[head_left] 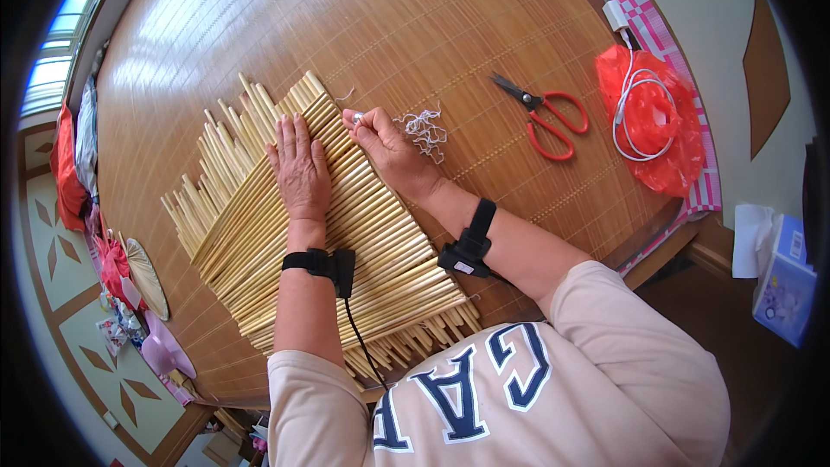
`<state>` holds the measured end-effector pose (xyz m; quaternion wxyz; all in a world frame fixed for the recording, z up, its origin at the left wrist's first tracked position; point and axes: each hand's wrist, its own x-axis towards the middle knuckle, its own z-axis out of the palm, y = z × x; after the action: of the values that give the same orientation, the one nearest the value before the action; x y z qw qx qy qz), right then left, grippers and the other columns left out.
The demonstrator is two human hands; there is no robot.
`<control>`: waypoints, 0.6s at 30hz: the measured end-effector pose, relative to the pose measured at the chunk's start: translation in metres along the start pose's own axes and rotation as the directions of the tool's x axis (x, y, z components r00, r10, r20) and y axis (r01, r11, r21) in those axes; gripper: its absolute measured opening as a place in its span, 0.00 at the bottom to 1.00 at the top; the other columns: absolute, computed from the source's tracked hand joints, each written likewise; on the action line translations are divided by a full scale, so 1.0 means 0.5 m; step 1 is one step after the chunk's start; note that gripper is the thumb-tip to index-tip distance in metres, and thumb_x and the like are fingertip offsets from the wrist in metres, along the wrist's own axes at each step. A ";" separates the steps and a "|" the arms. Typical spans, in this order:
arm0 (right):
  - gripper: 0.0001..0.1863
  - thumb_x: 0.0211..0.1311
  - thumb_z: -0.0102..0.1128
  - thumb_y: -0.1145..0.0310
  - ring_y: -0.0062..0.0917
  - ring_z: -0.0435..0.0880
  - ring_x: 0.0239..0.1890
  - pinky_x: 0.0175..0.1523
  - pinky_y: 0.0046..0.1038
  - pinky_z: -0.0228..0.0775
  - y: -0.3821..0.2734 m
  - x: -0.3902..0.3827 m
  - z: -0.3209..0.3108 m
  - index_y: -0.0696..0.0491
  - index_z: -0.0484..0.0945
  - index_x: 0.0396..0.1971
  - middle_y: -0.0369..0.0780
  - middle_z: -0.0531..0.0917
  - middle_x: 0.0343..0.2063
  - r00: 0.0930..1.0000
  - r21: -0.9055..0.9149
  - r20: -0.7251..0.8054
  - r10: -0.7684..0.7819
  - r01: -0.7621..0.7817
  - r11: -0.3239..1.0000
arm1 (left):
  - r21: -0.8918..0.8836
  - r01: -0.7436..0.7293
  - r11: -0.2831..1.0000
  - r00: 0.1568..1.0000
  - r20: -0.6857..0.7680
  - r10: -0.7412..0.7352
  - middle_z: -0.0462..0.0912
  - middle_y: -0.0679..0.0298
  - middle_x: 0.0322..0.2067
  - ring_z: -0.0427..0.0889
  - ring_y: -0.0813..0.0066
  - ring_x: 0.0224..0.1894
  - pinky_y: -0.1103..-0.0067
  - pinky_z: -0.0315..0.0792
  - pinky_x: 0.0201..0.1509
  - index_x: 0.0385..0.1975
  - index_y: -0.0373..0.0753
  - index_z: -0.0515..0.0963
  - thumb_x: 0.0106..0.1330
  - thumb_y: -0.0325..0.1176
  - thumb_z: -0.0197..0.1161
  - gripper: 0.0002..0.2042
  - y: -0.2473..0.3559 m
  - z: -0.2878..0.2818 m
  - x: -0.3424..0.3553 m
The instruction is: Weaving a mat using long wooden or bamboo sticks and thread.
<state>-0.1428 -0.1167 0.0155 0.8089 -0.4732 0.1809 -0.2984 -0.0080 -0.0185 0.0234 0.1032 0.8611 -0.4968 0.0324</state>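
Note:
A mat of pale, slender wooden sticks (363,242) lies in front of me, the sticks side by side and their ends uneven at the far left and near edges. A thin straight strip (251,188) crosses them near their far ends. My left hand (302,169) rests flat on the sticks beside that strip, fingers stretched out. At the mat's far right corner my right hand (393,151) is closed, thumb against the fingers. A small silvery band (357,118) shows at its finger; what the fingertips pinch is too small to tell. A tangle of white thread (425,133) lies beside it.
Scissors with red handles (554,125) lie on the brown bamboo mat (415,26) to the right, blades partly apart. Farther right a white cable (624,112) sits on a red plastic bag (661,134). A woven fan (147,279) and a pink hat (169,346) line the left edge.

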 end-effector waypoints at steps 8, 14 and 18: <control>0.07 0.68 0.39 0.70 0.26 0.66 0.57 0.61 0.27 0.60 -0.024 0.027 -0.012 0.58 0.64 0.38 0.46 0.68 0.53 1.000 -0.005 -0.027 -0.006 0.006 1.000 | 0.020 0.004 1.000 1.000 -0.013 -0.003 0.55 0.56 0.63 0.48 0.63 0.67 0.64 0.37 0.68 0.61 0.39 0.56 0.68 0.42 0.37 0.24 -0.002 -0.003 -0.005; 0.06 0.67 0.41 0.70 0.25 0.66 0.56 0.60 0.25 0.60 -0.008 0.050 0.003 0.57 0.64 0.37 0.46 0.69 0.52 0.999 -0.025 0.029 0.013 -0.012 1.000 | 0.039 0.003 0.999 1.000 -0.009 -0.002 0.55 0.57 0.63 0.48 0.64 0.67 0.64 0.37 0.68 0.62 0.39 0.55 0.69 0.42 0.36 0.24 0.000 0.000 -0.003; 0.04 0.66 0.43 0.72 0.24 0.66 0.55 0.59 0.23 0.60 -0.001 0.060 -0.003 0.56 0.64 0.35 0.46 0.69 0.51 0.998 -0.050 0.057 0.009 -0.006 0.999 | 0.023 0.002 1.000 1.000 -0.003 -0.002 0.54 0.57 0.63 0.47 0.64 0.67 0.64 0.36 0.68 0.62 0.39 0.55 0.68 0.42 0.36 0.24 -0.002 0.000 0.000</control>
<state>-0.1214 -0.1375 0.0148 0.8029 -0.5007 0.1667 -0.2772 -0.0071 -0.0178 0.0232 0.0939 0.8628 -0.4952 0.0393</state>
